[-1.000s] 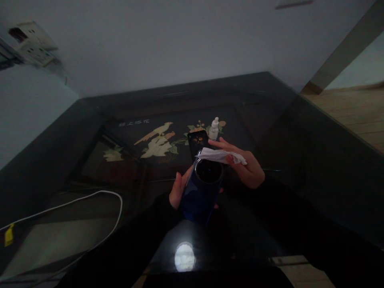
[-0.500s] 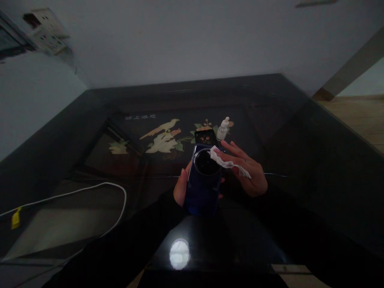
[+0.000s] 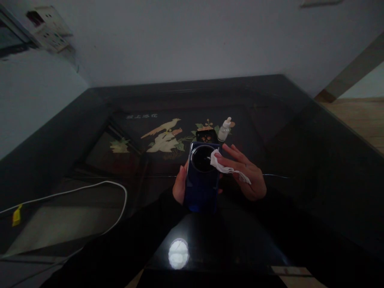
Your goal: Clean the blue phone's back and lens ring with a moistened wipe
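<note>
A blue smartphone (image 3: 201, 190) is held back-side up in my left hand (image 3: 180, 185), thumb along its left edge and fingertips showing at its right edge. Its large round camera module (image 3: 202, 159) faces me near the top. My right hand (image 3: 250, 176) pinches a crumpled white tissue (image 3: 229, 169), pressing it against the right rim of the module. Just beyond the phone lies a black phone case (image 3: 207, 136) with a camera cutout, partly hidden. A clear dropper bottle (image 3: 224, 130) with a white top stands beside the case.
The glossy dark table (image 3: 246, 240) carries a bird-and-flower inlay (image 3: 163, 138). A white cable (image 3: 90, 186) with a yellow tag (image 3: 17, 216) curves across the left side. Power sockets (image 3: 52, 30) sit on the wall at upper left.
The tissue has slid slightly downward on the round camera module with my right hand. The phone has shifted a little up and left in view.
</note>
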`<act>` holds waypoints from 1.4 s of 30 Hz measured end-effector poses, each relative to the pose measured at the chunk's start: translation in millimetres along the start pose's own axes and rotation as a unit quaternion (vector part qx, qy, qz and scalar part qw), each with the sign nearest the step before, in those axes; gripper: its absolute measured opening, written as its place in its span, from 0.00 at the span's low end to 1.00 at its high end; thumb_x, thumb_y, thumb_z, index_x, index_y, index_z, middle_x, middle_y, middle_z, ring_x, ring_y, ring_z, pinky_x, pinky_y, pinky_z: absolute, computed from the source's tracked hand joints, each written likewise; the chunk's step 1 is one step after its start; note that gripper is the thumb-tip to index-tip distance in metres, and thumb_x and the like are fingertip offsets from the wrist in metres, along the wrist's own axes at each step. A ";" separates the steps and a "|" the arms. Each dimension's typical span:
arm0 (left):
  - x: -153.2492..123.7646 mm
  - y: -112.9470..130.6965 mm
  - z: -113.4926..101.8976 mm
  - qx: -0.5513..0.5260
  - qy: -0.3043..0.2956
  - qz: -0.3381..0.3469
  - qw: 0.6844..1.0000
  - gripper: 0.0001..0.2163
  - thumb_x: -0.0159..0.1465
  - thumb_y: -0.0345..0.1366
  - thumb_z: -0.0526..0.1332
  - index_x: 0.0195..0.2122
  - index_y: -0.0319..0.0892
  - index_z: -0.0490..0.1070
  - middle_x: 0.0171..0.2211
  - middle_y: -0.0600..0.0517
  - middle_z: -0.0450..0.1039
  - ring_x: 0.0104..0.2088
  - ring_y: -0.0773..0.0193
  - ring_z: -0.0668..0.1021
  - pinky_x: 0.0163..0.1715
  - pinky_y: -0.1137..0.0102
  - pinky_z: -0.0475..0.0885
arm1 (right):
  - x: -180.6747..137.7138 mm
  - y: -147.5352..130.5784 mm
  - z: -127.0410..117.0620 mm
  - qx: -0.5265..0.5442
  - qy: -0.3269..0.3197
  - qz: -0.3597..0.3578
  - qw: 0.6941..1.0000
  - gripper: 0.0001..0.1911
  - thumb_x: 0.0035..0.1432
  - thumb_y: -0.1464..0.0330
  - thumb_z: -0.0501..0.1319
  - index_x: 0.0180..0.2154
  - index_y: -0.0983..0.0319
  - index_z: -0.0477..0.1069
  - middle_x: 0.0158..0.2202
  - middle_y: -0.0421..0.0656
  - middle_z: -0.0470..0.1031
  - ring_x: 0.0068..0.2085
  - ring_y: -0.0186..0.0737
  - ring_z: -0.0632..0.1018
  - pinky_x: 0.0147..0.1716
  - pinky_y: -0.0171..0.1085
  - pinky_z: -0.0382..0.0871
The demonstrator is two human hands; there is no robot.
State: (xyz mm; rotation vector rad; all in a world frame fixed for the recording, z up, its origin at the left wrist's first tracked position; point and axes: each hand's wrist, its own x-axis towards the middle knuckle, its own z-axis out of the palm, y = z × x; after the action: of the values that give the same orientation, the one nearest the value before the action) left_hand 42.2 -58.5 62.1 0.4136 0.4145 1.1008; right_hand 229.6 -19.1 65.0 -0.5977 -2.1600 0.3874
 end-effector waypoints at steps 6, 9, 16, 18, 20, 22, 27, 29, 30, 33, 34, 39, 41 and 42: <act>4.7 -5.0 -2.5 0.030 0.078 0.068 0.994 0.28 0.59 0.51 0.51 0.58 0.43 0.56 0.49 0.44 0.68 0.47 0.49 0.72 0.45 0.53 0.67 | -0.1 -2.8 9.0 -0.097 -0.064 -0.105 0.988 0.22 0.61 0.70 0.49 0.57 0.61 0.56 0.53 0.43 0.67 0.61 0.44 0.56 0.59 0.56 0.41; 6.8 -4.4 -2.6 0.035 0.086 0.073 0.993 0.26 0.58 0.50 0.52 0.55 0.42 0.60 0.48 0.45 0.69 0.49 0.52 0.71 0.49 0.58 0.65 | 3.1 -14.2 11.4 -0.098 -0.095 -0.133 0.982 0.21 0.62 0.71 0.48 0.56 0.61 0.56 0.53 0.42 0.67 0.61 0.43 0.54 0.59 0.56 0.37; 4.5 3.4 -3.1 0.014 0.008 -0.006 1.000 0.29 0.58 0.54 0.51 0.59 0.51 0.50 0.49 0.45 0.68 0.47 0.46 0.72 0.42 0.48 0.66 | -8.4 -5.5 -15.0 -0.056 0.187 0.288 0.937 0.25 0.62 0.57 0.42 0.43 0.62 0.72 0.38 0.46 0.77 0.40 0.43 0.77 0.37 0.41 0.73; 3.4 3.7 -5.6 0.009 -0.006 -0.018 1.000 0.30 0.57 0.55 0.52 0.59 0.54 0.47 0.49 0.46 0.67 0.47 0.45 0.72 0.41 0.46 0.65 | -17.4 16.2 -26.4 -0.098 0.237 0.340 0.905 0.27 0.62 0.57 0.43 0.40 0.68 0.73 0.31 0.50 0.77 0.33 0.45 0.78 0.29 0.40 0.73; 2.8 3.0 -8.2 0.004 -0.017 -0.019 1.000 0.31 0.55 0.55 0.53 0.58 0.53 0.50 0.48 0.47 0.68 0.47 0.46 0.71 0.41 0.46 0.65 | -25.1 37.7 -36.2 -0.162 0.244 0.404 0.866 0.25 0.58 0.55 0.48 0.35 0.69 0.74 0.24 0.48 0.77 0.28 0.45 0.78 0.24 0.38 0.71; 2.4 2.1 -9.6 0.003 -0.027 -0.026 0.999 0.31 0.54 0.56 0.54 0.56 0.49 0.55 0.47 0.46 0.70 0.48 0.46 0.71 0.43 0.47 0.64 | -30.3 53.0 -42.2 -0.169 0.216 0.417 0.867 0.24 0.58 0.57 0.48 0.40 0.69 0.73 0.28 0.48 0.77 0.23 0.42 0.77 0.21 0.37 0.70; 0.3 -0.2 -7.3 0.022 -0.036 -0.030 0.999 0.31 0.53 0.56 0.55 0.56 0.47 0.56 0.49 0.45 0.68 0.48 0.48 0.71 0.44 0.49 0.65 | -35.6 65.6 -36.2 -0.261 0.076 0.240 0.932 0.21 0.60 0.66 0.45 0.52 0.64 0.64 0.51 0.48 0.69 0.47 0.44 0.74 0.46 0.44 0.68; -0.4 -1.5 -6.8 0.022 -0.038 -0.005 0.999 0.33 0.53 0.54 0.57 0.58 0.52 0.50 0.50 0.46 0.67 0.47 0.48 0.72 0.42 0.50 0.67 | -37.1 68.0 -28.6 -0.285 0.003 0.174 0.943 0.21 0.58 0.71 0.46 0.53 0.66 0.63 0.53 0.48 0.67 0.55 0.43 0.66 0.53 0.44 0.62; -0.6 -2.2 -7.1 0.022 -0.038 0.004 0.999 0.34 0.53 0.53 0.58 0.59 0.54 0.47 0.51 0.46 0.66 0.46 0.48 0.73 0.41 0.50 0.67 | -38.0 69.1 -24.8 -0.288 -0.037 0.154 0.944 0.22 0.57 0.73 0.47 0.53 0.67 0.63 0.53 0.49 0.66 0.57 0.43 0.64 0.54 0.43 0.61; -0.1 -4.3 -9.7 0.028 -0.035 0.000 0.999 0.36 0.51 0.53 0.60 0.59 0.52 0.47 0.53 0.44 0.64 0.46 0.47 0.73 0.41 0.51 0.68 | -40.3 70.6 -16.1 -0.294 -0.155 0.138 0.933 0.24 0.51 0.76 0.50 0.52 0.67 0.64 0.54 0.48 0.65 0.57 0.45 0.63 0.54 0.45 0.61; 0.3 -4.9 -10.7 0.032 -0.032 -0.004 0.999 0.37 0.50 0.54 0.60 0.58 0.50 0.49 0.54 0.43 0.63 0.46 0.47 0.73 0.41 0.51 0.68 | -40.7 70.0 -14.6 -0.300 -0.179 0.142 0.926 0.25 0.50 0.76 0.51 0.52 0.66 0.64 0.55 0.48 0.65 0.57 0.46 0.63 0.53 0.47 0.61; 1.6 -4.2 -11.1 0.032 -0.037 -0.014 0.999 0.34 0.50 0.54 0.60 0.55 0.45 0.56 0.54 0.43 0.63 0.48 0.48 0.71 0.43 0.51 0.67 | -39.2 62.7 -14.2 -0.313 -0.208 0.164 0.912 0.23 0.55 0.69 0.52 0.53 0.64 0.62 0.57 0.48 0.62 0.57 0.49 0.63 0.53 0.53 0.58; 2.2 -2.4 -10.3 0.026 -0.054 -0.015 0.998 0.31 0.51 0.53 0.59 0.54 0.43 0.59 0.52 0.43 0.65 0.49 0.50 0.71 0.44 0.53 0.67 | -37.2 59.6 -15.4 -0.306 -0.212 0.176 0.911 0.25 0.55 0.64 0.54 0.54 0.63 0.60 0.57 0.48 0.61 0.58 0.49 0.62 0.53 0.53 0.58; 2.7 -1.4 -10.2 0.020 -0.064 -0.016 0.998 0.30 0.52 0.52 0.59 0.53 0.43 0.61 0.51 0.44 0.66 0.49 0.51 0.71 0.44 0.53 0.67 | -36.0 58.0 -16.0 -0.303 -0.215 0.186 0.910 0.27 0.55 0.62 0.55 0.56 0.62 0.59 0.57 0.48 0.61 0.58 0.49 0.62 0.53 0.53 0.58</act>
State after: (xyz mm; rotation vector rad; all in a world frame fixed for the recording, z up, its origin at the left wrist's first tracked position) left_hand 39.1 -55.4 52.3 0.5090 0.3299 1.0293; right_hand 277.8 11.1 24.2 -1.3955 -2.5978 0.0260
